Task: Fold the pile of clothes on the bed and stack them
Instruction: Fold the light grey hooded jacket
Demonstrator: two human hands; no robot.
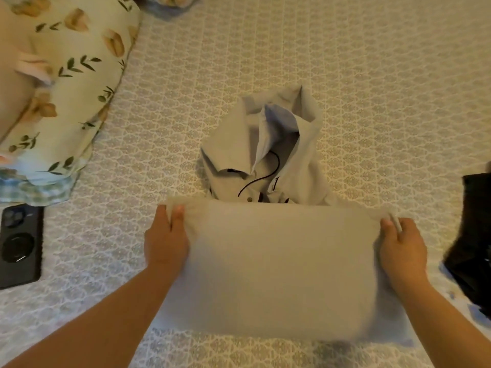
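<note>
A bed [345,75] fills nearly the whole view, covered by a cream spread with a small repeating grey lattice print that runs edge to edge. In the middle lies a pale grey hooded garment [265,155], its hood open toward the far side, showing a lighter lining and a thin dark drawstring looping down across the front. The lower part of this garment is folded up into a broad, flat panel nearest the person, blurred in the frame. The left hand [166,240] grips the panel's left upper corner, its fingers [178,216] curled over the cloth edge and pinching it; the right hand [401,243] does the same at the right upper corner, with the thumb on top of the fabric. Both bare forearms reach in from the bottom corners. At the far left a floral-print pillow [79,75] with tan blossoms and green leaves rests on the spread, with a strip of green-and-white checked cloth [34,189] under its near end. Just nearer than that lies a dark phone [20,245], face down. At the right edge sits a black garment [475,240], bunched and partly cut off by the frame.
</note>
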